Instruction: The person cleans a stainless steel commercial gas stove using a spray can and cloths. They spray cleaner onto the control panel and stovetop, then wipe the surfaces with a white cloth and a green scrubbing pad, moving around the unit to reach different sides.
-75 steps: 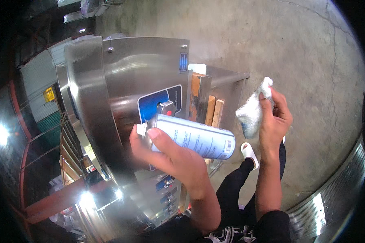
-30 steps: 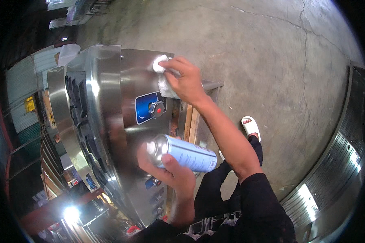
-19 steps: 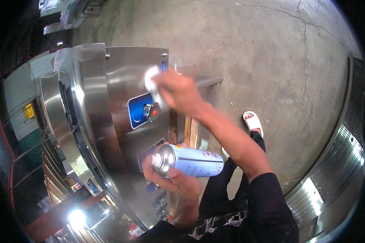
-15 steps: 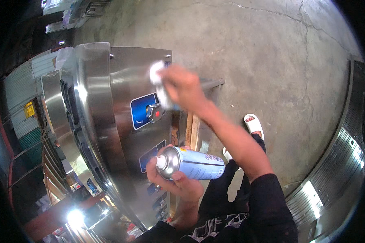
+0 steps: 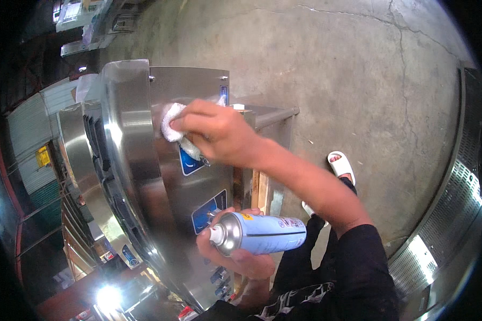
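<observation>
My right hand (image 5: pixel 217 131) is closed around a white cloth (image 5: pixel 172 122), pressed against the stainless steel front panel (image 5: pixel 193 88) of a large appliance. It partly covers a blue control label (image 5: pixel 190 160) and hides most of the knob there. Lower down, my left hand (image 5: pixel 241 259) grips a light blue aerosol can (image 5: pixel 273 234) with a white nozzle. The can lies tilted on its side, its nozzle toward the panel, close to a second blue label (image 5: pixel 209 211).
Several more knobs (image 5: pixel 219 278) run along the panel's lower part. A metal leg rail (image 5: pixel 276 117) sticks out beyond the panel over the concrete floor (image 5: pixel 353 80). Perforated metal (image 5: pixel 439 224) stands at the right. My feet wear white slides (image 5: pixel 341 166).
My right hand with the cloth has moved left and slightly down across the panel, from beside its edge to above the upper label. The can has shifted a little right and down in view.
</observation>
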A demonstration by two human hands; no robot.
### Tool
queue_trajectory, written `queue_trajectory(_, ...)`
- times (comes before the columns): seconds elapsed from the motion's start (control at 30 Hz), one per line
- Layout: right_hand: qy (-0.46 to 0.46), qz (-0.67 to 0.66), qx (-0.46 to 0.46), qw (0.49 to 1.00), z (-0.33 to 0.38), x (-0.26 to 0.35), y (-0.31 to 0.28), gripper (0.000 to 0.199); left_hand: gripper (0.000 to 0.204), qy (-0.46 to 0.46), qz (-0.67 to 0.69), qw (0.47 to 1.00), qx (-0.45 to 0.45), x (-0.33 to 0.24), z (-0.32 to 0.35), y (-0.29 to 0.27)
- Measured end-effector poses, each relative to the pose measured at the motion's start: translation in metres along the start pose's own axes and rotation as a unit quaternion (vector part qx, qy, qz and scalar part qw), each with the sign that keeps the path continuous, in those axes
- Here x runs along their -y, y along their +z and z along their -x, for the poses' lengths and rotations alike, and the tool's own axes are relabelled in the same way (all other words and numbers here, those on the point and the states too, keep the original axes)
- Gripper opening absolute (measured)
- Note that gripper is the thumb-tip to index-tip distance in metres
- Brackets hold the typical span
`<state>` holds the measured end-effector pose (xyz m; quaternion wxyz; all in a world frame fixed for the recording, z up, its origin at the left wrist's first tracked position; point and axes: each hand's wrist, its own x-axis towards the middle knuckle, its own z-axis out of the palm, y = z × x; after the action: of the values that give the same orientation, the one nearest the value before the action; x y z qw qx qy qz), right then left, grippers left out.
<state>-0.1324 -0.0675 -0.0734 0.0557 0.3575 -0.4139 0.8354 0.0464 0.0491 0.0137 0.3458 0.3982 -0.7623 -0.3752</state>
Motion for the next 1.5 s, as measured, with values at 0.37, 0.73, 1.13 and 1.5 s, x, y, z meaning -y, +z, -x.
queue_trajectory(0.37,0.129,0.089,-0.159,0.975,-0.011,-0.008,0.013,0.026,0.075,0.075,-0.039,0.996,0.009,0.008,0.008,0.004)
queue_trajectory(0.73,0.119,0.116,-0.188,0.968,-0.019,0.009,0.022,0.032,0.074,0.08,0.036,0.996,-0.005,0.007,0.018,0.008)
queue_trajectory(1.13,0.094,0.229,-0.034,0.968,0.049,0.039,0.049,0.033,0.068,0.011,0.119,0.993,0.027,-0.009,0.047,-0.023)
queue_trajectory(1.5,0.08,0.303,-0.016,0.95,0.035,0.045,0.04,0.037,0.064,-0.047,0.208,0.975,0.055,-0.022,0.043,-0.044)
